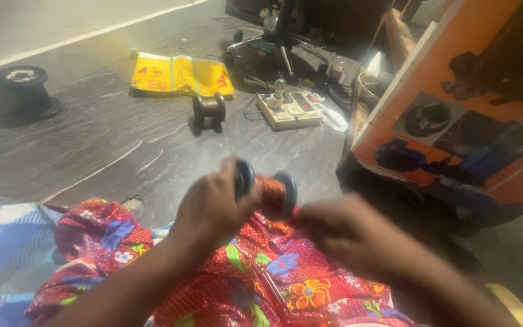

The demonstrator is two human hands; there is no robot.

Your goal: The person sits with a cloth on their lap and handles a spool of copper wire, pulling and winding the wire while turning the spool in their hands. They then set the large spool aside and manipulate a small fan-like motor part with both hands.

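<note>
Fingers of the left hand (213, 203) grip a half-wound copper wire spool (267, 188); the blurred right hand (343, 233) seems to pinch its wire; winding looks unfinished.

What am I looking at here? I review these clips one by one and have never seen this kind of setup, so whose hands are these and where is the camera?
There is no machine here. The single picture comes from a camera worn on a person's head, looking down at their own two bare hands above a lap covered in red floral cloth.

The left hand holds a spool of copper wire by one dark end flange. The right hand sits close beside the spool's other side; motion blur hides whether it touches it.

On the dark floor beyond lie a yellow bag, a second, dark spool, a white switch board with a bulb and an upturned black pot. An orange printed box stands at the right.
</note>
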